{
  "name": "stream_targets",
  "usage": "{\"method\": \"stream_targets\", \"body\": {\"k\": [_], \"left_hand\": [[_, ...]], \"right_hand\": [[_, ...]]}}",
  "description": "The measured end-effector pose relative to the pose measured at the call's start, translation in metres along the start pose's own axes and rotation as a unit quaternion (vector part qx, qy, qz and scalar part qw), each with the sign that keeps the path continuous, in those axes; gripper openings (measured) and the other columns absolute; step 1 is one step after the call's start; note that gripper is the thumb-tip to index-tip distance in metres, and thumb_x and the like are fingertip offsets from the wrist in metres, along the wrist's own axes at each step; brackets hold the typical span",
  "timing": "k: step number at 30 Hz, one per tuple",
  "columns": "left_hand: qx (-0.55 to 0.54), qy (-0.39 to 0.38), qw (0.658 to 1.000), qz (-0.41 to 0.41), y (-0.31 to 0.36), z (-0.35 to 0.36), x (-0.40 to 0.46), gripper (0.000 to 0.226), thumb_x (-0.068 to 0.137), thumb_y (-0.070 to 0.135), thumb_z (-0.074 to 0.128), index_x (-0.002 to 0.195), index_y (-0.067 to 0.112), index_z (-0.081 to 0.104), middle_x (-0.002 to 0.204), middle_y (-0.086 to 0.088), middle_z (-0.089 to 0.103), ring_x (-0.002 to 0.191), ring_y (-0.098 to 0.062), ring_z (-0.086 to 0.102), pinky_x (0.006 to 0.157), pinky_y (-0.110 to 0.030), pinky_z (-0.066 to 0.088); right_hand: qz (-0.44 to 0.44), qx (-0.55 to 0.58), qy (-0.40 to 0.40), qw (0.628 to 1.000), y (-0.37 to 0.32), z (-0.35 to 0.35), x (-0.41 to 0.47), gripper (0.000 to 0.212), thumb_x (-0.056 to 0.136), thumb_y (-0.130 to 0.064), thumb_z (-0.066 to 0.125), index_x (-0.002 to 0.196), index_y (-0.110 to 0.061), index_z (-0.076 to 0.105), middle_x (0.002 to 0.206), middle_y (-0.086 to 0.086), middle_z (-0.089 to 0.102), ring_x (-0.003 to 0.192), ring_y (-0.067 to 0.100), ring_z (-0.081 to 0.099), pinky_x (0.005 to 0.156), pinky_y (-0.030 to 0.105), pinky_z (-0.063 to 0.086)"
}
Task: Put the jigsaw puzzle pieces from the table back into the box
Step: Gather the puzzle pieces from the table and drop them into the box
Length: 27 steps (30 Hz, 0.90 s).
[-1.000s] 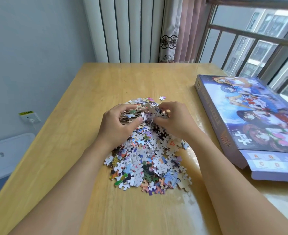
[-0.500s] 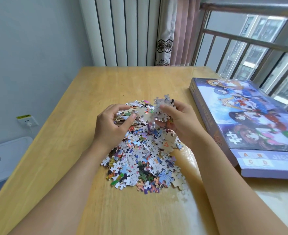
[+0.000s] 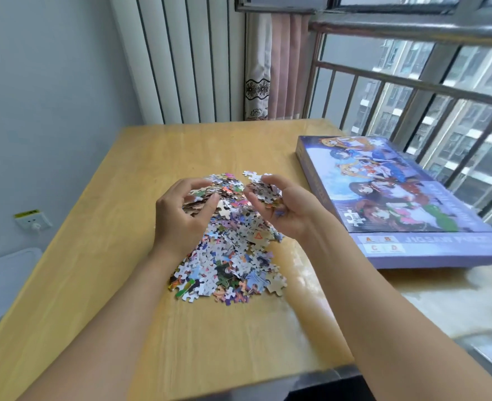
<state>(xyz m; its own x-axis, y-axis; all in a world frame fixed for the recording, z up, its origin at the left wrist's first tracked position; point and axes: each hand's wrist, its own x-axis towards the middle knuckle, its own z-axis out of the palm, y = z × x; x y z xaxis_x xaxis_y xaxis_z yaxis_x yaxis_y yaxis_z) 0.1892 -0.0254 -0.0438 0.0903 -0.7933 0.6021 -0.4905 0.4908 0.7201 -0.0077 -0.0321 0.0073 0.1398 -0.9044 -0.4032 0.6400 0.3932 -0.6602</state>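
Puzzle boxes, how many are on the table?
1. The puzzle box lies flat and closed on the table's right side, right of the pile of pieces.

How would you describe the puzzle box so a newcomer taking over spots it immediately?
Start at the wooden table and look to its right edge, beside the window railing. There lies the box, flat and closed, to the right of the heap of loose pieces. It is the only big purple rectangle, with cartoon figures on its lid and squares lettered A to D at its near end.
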Motion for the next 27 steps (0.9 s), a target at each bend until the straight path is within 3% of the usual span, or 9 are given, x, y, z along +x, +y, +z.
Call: {"method": "stream_targets", "body": {"k": [2, 4, 7, 13, 18, 22, 27], "left_hand": [[-0.015, 0.000, 1.000, -0.002, 0.012, 0.005, -0.002, 0.017, 0.090, 0.022, 0.073, 0.107, 0.024, 0.070, 0.106, 0.015, 0.068, 0.105, 0.000, 0.063, 0.089, -0.022, 0.054], [-0.029, -0.003, 1.000, 0.002, 0.024, 0.010, -0.004, 0.017, 0.090, 0.021, 0.073, 0.106, 0.025, 0.070, 0.105, 0.015, 0.068, 0.104, -0.001, 0.064, 0.088, -0.022, 0.054], [-0.044, -0.020, 0.999, 0.011, 0.038, 0.015, -0.014, 0.019, 0.089, 0.022, 0.072, 0.107, 0.028, 0.069, 0.106, 0.016, 0.068, 0.104, -0.004, 0.066, 0.088, -0.025, 0.055], [-0.061, -0.022, 0.998, 0.007, 0.053, 0.018, -0.026, 0.020, 0.086, 0.026, 0.070, 0.106, 0.022, 0.071, 0.104, 0.016, 0.070, 0.101, -0.002, 0.065, 0.085, -0.021, 0.054], [-0.055, -0.040, 0.998, 0.007, 0.059, 0.020, -0.023, 0.021, 0.088, 0.023, 0.073, 0.109, 0.019, 0.071, 0.105, 0.009, 0.071, 0.102, -0.006, 0.066, 0.084, -0.020, 0.054], [-0.061, -0.058, 0.996, -0.004, 0.064, 0.027, -0.021, 0.020, 0.088, 0.019, 0.074, 0.109, 0.021, 0.071, 0.105, 0.009, 0.070, 0.101, -0.004, 0.066, 0.083, -0.020, 0.055], [-0.014, -0.111, 0.993, -0.026, 0.067, 0.042, -0.027, 0.032, 0.086, 0.017, 0.073, 0.115, 0.025, 0.065, 0.110, 0.012, 0.065, 0.104, -0.004, 0.062, 0.089, -0.029, 0.055]], "right_hand": [[0.056, 0.031, 0.008, 0.998, 0.003, -0.004, -0.003, 0.011, 0.101, -0.009, 0.055, 0.102, 0.002, 0.053, 0.097, 0.025, 0.062, 0.096, 0.033, 0.065, 0.087, 0.052, 0.058], [0.101, 0.049, 0.001, 0.994, 0.007, -0.011, -0.006, 0.018, 0.105, -0.014, 0.049, 0.098, 0.002, 0.053, 0.091, 0.022, 0.064, 0.087, 0.035, 0.067, 0.104, 0.065, 0.042], [0.122, 0.060, -0.006, 0.991, 0.012, -0.022, -0.017, 0.030, 0.107, -0.019, 0.045, 0.092, 0.004, 0.056, 0.083, 0.027, 0.069, 0.067, 0.045, 0.069, 0.114, 0.065, 0.027], [0.074, 0.126, -0.020, 0.989, 0.014, -0.030, -0.024, 0.020, 0.101, -0.017, 0.056, 0.105, 0.003, 0.059, 0.111, 0.019, 0.065, 0.104, 0.034, 0.063, 0.098, 0.046, 0.051], [0.035, 0.119, -0.016, 0.992, 0.007, -0.027, -0.032, 0.019, 0.099, -0.006, 0.058, 0.112, 0.007, 0.053, 0.105, 0.028, 0.063, 0.079, 0.037, 0.068, 0.074, 0.043, 0.062], [0.013, 0.058, -0.016, 0.998, 0.001, -0.029, -0.042, 0.010, 0.100, -0.002, 0.054, 0.102, 0.008, 0.052, 0.098, 0.028, 0.061, 0.083, 0.034, 0.066, 0.074, 0.040, 0.060], [-0.025, 0.048, -0.009, 0.998, -0.021, -0.037, -0.060, 0.015, 0.099, 0.000, 0.053, 0.112, 0.007, 0.049, 0.114, 0.031, 0.057, 0.084, 0.035, 0.066, 0.067, 0.039, 0.063]]}}
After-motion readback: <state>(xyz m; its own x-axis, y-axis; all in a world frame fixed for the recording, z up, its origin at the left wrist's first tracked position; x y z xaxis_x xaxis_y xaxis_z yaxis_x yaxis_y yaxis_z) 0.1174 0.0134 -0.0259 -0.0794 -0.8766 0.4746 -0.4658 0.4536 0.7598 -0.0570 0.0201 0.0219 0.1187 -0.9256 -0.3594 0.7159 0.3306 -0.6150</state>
